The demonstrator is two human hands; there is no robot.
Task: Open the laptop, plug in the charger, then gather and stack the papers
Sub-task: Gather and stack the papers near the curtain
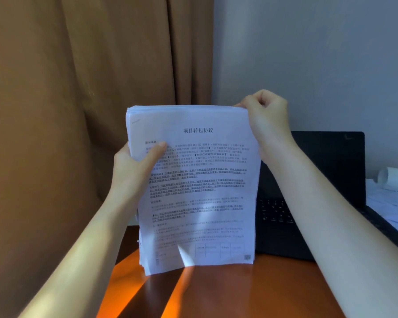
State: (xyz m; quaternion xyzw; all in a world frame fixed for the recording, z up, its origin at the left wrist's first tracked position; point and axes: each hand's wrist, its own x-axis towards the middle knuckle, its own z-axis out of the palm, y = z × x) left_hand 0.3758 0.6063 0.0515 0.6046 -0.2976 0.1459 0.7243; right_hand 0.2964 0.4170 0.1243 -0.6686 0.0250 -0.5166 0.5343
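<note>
A stack of white printed papers [200, 191] stands upright in front of me, its bottom edge resting on the wooden table [216, 294]. My left hand [136, 166] grips the stack's left edge, thumb on the front page. My right hand [267, 120] pinches the top right corner. Behind the stack, to the right, a black laptop [326, 171] sits open with its dark screen upright and part of the keyboard showing. No charger is visible.
A brown curtain [78, 88] hangs at the left and behind. More loose white papers and a rolled sheet [391, 191] lie to the right of the laptop. A grey wall stands behind the table.
</note>
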